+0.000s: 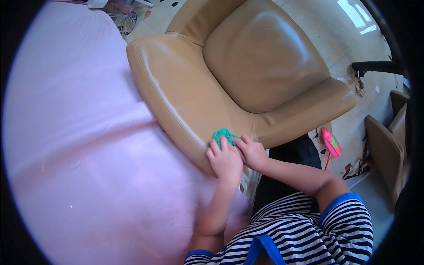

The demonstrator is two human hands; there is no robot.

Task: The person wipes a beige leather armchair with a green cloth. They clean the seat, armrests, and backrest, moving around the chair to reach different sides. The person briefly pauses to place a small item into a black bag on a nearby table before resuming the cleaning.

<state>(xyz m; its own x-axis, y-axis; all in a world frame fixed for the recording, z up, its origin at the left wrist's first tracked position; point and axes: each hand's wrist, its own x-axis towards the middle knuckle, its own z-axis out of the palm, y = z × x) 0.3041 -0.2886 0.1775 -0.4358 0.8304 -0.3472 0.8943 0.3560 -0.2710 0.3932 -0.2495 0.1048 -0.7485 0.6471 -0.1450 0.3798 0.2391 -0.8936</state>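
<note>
A tan leather armchair (185,82) stands before me, its front edge against a large surface under a pink-white cloth (82,149). Both of my hands are on a green cloth (222,135) at the near corner of the seat. My left hand (226,160) presses on the cloth with its fingers spread over it. Beside it, touching, my right hand (253,154) has its fingertips on the cloth's right side. How much of the cloth lies under the fingers is hidden.
On the tiled floor to the right lies a pink and green brush-like item (331,143) with a red handle, among scraps and debris (359,167). More tan upholstered parts (384,149) stand at the far right, below a black bar (377,67). A wire rack (124,23) is at the top left.
</note>
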